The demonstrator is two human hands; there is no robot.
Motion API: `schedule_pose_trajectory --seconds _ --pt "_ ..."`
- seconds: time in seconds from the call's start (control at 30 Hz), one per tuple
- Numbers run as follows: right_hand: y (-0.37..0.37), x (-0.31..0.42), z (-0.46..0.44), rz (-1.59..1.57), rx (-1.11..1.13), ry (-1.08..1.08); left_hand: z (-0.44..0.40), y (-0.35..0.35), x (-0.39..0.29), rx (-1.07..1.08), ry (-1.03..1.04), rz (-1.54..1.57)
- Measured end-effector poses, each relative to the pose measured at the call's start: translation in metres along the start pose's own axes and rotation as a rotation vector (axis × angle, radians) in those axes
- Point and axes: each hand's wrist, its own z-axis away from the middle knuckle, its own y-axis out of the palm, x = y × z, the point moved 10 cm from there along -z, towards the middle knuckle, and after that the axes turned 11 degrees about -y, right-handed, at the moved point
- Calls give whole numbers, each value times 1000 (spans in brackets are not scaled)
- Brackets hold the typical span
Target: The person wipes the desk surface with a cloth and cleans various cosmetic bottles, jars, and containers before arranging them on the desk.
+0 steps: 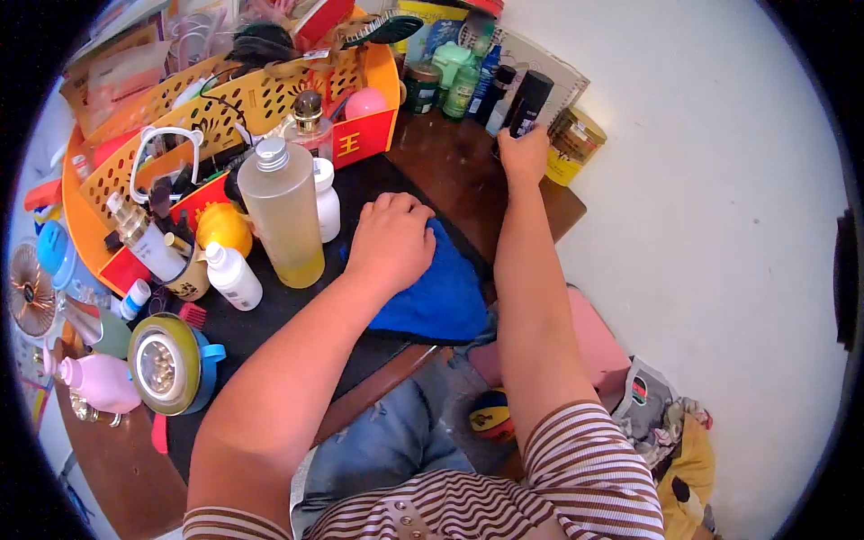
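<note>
My left hand (389, 241) rests on a blue cloth (436, 292) on the black mat, its fingers curled over the cloth's upper left part. Farther off, at the back right of the brown table, my right hand (524, 155) has its fingers around the lower part of a black bottle (531, 93). Beside that bottle stand a smaller dark bottle (498, 90) and green bottles (461, 88). A jar with a gold lid (576, 135) is just right of my right hand. Left of my left hand are a white bottle (326, 202) and a tall bottle of yellowish liquid (283, 216).
An orange basket (382, 81) full of small items fills the back left. A white pump-less bottle (236, 277), a yellow round object (223, 229), a round container (162, 369) and a pink bottle (101, 382) stand at the left. A white wall (720, 198) is on the right.
</note>
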Motion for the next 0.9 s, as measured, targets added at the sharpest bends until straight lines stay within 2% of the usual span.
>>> schedule_pose_trajectory --seconds 0.27,0.37,0.43,0.57,0.63,0.73,0.9 --pt "-10 -36 7 86 -171 107 -1 2 1 13 13 9" --pt "-2 -42 5 -5 -147 161 0 3 1 19 11 11" --pt "26 -65 -1 -189 -98 228 0 3 2 18 7 18" --pt "34 -71 -7 -215 -146 188 -1 3 2 19 6 24" --pt "38 -59 -8 -105 -46 128 0 2 2 15 8 28" --pt "31 -42 -3 -75 -10 83 0 2 1 12 9 25" --pt "25 -34 4 -84 7 121 -1 3 2 36 -10 16"
